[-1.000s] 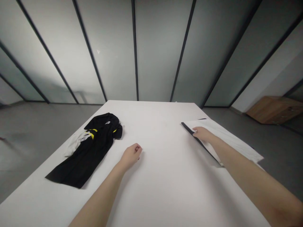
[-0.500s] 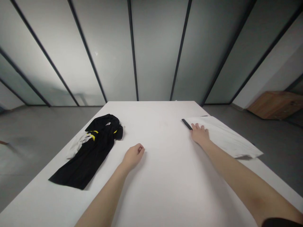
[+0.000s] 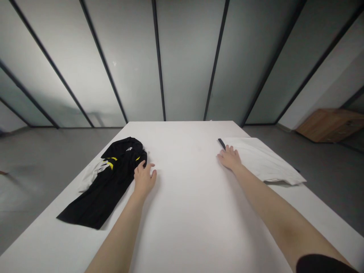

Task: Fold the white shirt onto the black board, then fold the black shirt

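On the left of the table lies a black T-shirt (image 3: 113, 189) with yellow and white patches and a small white print. My left hand (image 3: 144, 177) is at its right edge, fingers apart and curved, holding nothing; I cannot tell whether the fingertips touch the cloth. A white garment (image 3: 264, 157) with a dark strip at its left end lies flat on the right side. My right hand (image 3: 229, 157) rests on that left end, fingers spread and pressed down, covering part of the dark strip.
The white table (image 3: 184, 212) stretches away from me towards a frosted glass partition (image 3: 184, 60) with dark frames. A wooden cabinet (image 3: 327, 125) stands on the grey floor at the far right.
My left hand has moved left to the black T-shirt and its curled fingers have spread. My right hand has shifted left, and the white garment has slid left a little with it.
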Available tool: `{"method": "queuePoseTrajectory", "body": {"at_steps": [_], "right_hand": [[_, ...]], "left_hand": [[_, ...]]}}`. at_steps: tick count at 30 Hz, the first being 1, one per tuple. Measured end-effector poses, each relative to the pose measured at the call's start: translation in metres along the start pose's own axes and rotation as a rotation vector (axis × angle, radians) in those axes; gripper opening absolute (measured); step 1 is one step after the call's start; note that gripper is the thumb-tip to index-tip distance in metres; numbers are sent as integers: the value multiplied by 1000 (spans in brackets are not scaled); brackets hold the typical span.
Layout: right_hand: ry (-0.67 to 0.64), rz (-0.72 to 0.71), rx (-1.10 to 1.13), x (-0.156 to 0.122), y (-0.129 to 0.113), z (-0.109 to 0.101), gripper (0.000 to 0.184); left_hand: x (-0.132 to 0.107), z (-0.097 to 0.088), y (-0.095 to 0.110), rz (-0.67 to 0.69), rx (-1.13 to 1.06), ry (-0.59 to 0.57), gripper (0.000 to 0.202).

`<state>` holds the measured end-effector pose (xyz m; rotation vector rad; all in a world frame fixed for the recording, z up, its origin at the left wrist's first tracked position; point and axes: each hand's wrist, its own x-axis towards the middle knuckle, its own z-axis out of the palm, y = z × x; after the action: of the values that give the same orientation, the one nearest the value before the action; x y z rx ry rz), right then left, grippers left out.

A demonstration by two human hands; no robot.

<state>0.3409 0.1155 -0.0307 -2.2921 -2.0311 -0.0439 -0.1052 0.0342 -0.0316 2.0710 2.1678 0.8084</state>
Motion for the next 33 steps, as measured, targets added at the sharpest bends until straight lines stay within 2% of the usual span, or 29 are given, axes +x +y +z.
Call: {"method": "queuePoseTrajectory", "body": {"at_steps": [2, 4, 6, 9, 11, 13, 16, 18, 20, 22, 23, 26, 28, 30, 32, 33], "right_hand": [[-58, -19, 19, -21, -13, 8, 52], [-88, -56, 51, -53, -26, 19, 58], [-76, -95, 128, -93, -34, 30, 64], [-172, -169, 293, -150, -36, 39, 71], [-214, -212, 404, -176, -35, 40, 73], [-216, -203, 503, -189, -35, 38, 68], [-129, -103, 662, -192, -43, 31, 54], [-76, -72, 826, -189, -53, 25, 49], [-80, -89, 994, -188, -63, 17, 47], [-122, -119, 1104, -189, -70, 11, 49], [-145, -141, 1139, -191, -72, 9, 52], [-191, -262, 1186, -196, -71, 6, 63], [-188, -367, 1114, -198, -70, 5, 64], [-186, -460, 978, -199, -70, 4, 56], [-196, -522, 887, -198, -73, 5, 43], [-198, -528, 887, -197, -75, 5, 39]], "left_hand": [[1, 1, -6, -116, 106, -34, 41], [0, 2, -10, -169, 168, -85, 46], [0, 4, -12, -181, 195, -116, 50], [3, 5, -14, -185, 179, -120, 57], [6, 5, -15, -186, 137, -95, 58], [8, 4, -14, -160, 61, -45, 56], [7, 0, -4, -70, -112, 52, 50], [-1, -4, 8, 11, -236, 99, 47], [-13, -9, 25, 119, -340, 92, 46], [-28, -14, 44, 251, -419, 0, 46], [-37, -17, 53, 320, -454, -92, 46], [-59, -22, 79, 570, -542, -477, 45], [-70, -22, 91, 726, -583, -686, 43], [-76, -19, 100, 833, -622, -789, 39], [-79, -17, 103, 852, -646, -798, 35], [-79, -16, 102, 820, -645, -774, 33]]}}
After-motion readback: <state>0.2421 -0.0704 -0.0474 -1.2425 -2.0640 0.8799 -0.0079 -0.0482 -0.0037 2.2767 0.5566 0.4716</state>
